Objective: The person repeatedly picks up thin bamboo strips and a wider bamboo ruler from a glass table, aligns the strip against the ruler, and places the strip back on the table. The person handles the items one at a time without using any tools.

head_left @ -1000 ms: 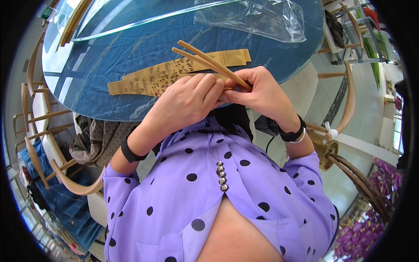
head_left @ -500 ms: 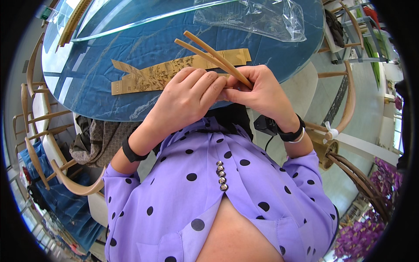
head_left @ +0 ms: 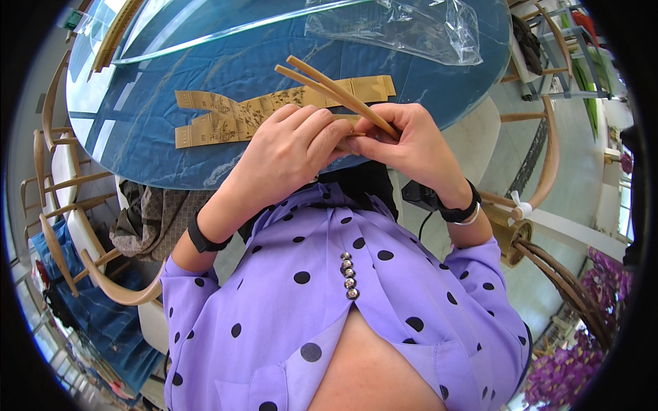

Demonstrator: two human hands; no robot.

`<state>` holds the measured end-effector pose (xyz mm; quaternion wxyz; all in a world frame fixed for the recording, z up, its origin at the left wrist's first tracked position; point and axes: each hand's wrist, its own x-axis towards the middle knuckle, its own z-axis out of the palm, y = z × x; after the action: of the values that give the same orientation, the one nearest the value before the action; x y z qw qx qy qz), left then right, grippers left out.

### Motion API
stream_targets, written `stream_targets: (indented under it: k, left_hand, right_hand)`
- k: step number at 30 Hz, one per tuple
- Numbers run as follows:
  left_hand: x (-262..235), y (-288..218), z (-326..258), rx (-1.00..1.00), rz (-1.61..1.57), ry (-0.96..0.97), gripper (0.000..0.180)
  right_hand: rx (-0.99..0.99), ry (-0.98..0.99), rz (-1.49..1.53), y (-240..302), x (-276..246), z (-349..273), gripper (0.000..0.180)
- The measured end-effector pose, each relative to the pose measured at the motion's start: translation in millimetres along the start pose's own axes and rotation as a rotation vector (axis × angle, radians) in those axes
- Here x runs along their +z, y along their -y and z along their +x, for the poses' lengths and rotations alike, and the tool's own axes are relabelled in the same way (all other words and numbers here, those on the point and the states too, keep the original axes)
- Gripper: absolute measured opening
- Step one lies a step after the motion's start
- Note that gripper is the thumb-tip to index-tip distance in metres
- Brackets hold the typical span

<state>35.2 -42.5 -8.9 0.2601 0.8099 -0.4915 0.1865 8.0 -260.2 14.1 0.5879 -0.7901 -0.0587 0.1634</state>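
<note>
A pair of light wooden chopsticks (head_left: 327,88) slants up and left out of my right hand (head_left: 406,140), closed around their near ends. Close against it, my left hand (head_left: 293,142) has its fingers curled and pinched. A thin brownish edge shows between the two hands; what the left fingers hold is mostly hidden. Just beyond, two flat gold-brown paper chopstick sleeves with dark print lie crossed on the blue table. One sleeve (head_left: 363,89) runs toward the upper right; the other sleeve (head_left: 205,133) lies lower and passes behind my left hand.
The round glass-topped blue table (head_left: 157,161) bears a crumpled clear plastic bag (head_left: 411,31) at the far right. A raised glass edge (head_left: 226,40) crosses behind the sleeves. Wooden chairs (head_left: 123,294) stand at left, another chair (head_left: 548,151) at right, with purple flowers (head_left: 565,373) below.
The chopsticks' far tips have dropped slightly and drawn closer together. On the table, the upper left sleeve end now lies flatter and shows wider. Both hands stay nearly in place.
</note>
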Motion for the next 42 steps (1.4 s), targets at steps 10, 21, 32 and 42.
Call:
stream_targets:
  k: [10,21,32,42]
  left_hand:
    - [-11,13,-6,-0.046,0.079,-0.041,0.04]
    - [-19,16,-5,-0.102,0.05,-0.036,0.042]
    - [-19,15,-6,-0.162,-0.054,-0.022,0.042]
    - [-27,1,-4,-0.234,0.187,-0.375,0.046]
  right_hand:
    - [-0.35,-0.309,-0.394,7,-26,-29,0.031]
    - [-0.653,-0.485,-1.15,-3,-38,-45,0.039]
    - [-0.677,-0.438,-1.15,-1,-32,-42,0.038]
    - [-0.549,-0.438,-0.966,-7,-21,-33,0.031]
